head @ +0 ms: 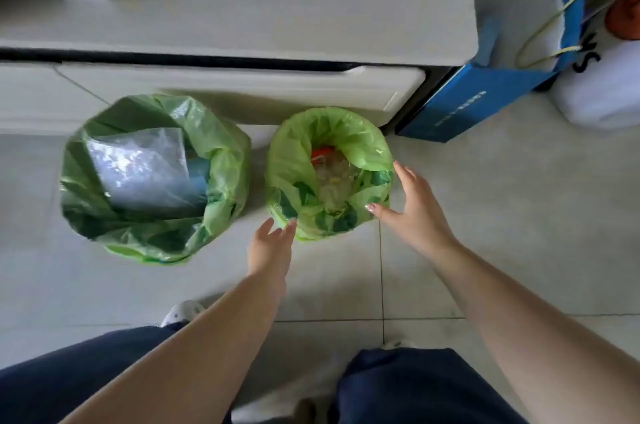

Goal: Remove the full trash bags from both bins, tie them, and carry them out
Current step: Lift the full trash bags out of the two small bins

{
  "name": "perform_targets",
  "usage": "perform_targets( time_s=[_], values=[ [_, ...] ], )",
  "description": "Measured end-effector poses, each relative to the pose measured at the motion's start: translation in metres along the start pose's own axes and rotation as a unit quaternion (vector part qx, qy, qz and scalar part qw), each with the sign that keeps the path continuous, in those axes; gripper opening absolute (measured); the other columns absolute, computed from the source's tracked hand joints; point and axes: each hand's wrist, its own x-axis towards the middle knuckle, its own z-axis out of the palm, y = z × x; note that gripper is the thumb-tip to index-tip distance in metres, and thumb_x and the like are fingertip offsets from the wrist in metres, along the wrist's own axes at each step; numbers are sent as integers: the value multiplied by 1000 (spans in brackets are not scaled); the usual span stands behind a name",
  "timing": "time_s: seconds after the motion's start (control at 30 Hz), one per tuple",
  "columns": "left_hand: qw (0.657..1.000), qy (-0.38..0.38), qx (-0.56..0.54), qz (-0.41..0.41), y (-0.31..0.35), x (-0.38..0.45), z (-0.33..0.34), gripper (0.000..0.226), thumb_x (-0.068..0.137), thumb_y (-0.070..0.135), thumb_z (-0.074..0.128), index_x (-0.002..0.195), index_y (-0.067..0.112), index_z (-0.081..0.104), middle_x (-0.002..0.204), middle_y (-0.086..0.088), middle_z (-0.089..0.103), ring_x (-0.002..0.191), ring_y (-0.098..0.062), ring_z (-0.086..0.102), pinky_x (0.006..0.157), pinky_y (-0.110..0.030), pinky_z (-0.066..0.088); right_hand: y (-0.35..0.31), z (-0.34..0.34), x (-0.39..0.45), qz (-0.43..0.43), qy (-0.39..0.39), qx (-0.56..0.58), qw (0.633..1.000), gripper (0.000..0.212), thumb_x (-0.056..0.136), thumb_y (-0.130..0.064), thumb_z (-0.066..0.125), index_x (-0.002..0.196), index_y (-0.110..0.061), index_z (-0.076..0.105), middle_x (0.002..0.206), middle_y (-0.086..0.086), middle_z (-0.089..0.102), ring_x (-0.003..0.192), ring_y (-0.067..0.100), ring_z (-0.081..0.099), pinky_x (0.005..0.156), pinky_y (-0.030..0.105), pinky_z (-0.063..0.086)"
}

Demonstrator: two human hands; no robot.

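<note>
Two bins lined with green trash bags stand on the tiled floor against a white cabinet. The larger left bag (221, 160) holds a silvery plastic sheet (142, 170). The smaller right bag (294, 160) holds clear plastic and an orange item. My left hand (272, 243) reaches with straight fingers to the near rim of the right bag, fingertips at its edge. My right hand (410, 205) is spread open at that bag's right rim, thumb touching the green plastic. Neither hand grips anything.
A white cabinet (242, 91) with a countertop rises behind the bins. A blue paper bag (485, 101) with yellow cord handles and a white bundle (606, 91) stand to the right. My knees in dark trousers fill the bottom edge.
</note>
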Motion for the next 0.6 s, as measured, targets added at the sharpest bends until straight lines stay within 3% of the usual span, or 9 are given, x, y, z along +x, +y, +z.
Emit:
perform_targets(
  time_s=[0.1,0.2,0.27,0.4,0.6],
  values=[
    [996,33,-47,62,-12,23,13,45,88,37,56,130,22,50,111,-2,65,98,-19,59,83,-31,44,19,20,23,24,31,19,999,89,77,-46,68,148,-22,20,153,2,28,138,19,32,107,35,32],
    [989,25,-102,104,-20,36,20,12,90,28,55,98,28,63,85,9,66,82,-14,60,75,-28,42,30,37,38,50,58,43,996,83,78,-45,68,146,-23,25,146,1,43,131,21,44,103,38,39],
    [984,14,-134,115,-23,43,21,9,89,27,57,95,27,63,88,9,68,88,-13,63,81,-30,46,35,47,45,47,88,76,992,77,80,-42,67,144,-24,29,136,2,53,124,22,51,99,37,45],
    [976,1,-181,119,-33,49,18,28,86,27,61,113,18,60,99,3,70,96,-16,65,92,-35,49,34,64,38,47,138,147,978,68,83,-33,66,142,-22,34,118,1,60,107,17,57,85,26,44],
    [982,-28,-167,88,-61,24,-15,27,86,21,63,111,13,61,99,-2,70,90,-14,67,84,-29,52,48,90,-22,60,152,206,965,58,82,-31,66,135,-24,42,86,-14,57,80,3,58,64,16,44]
  ],
)
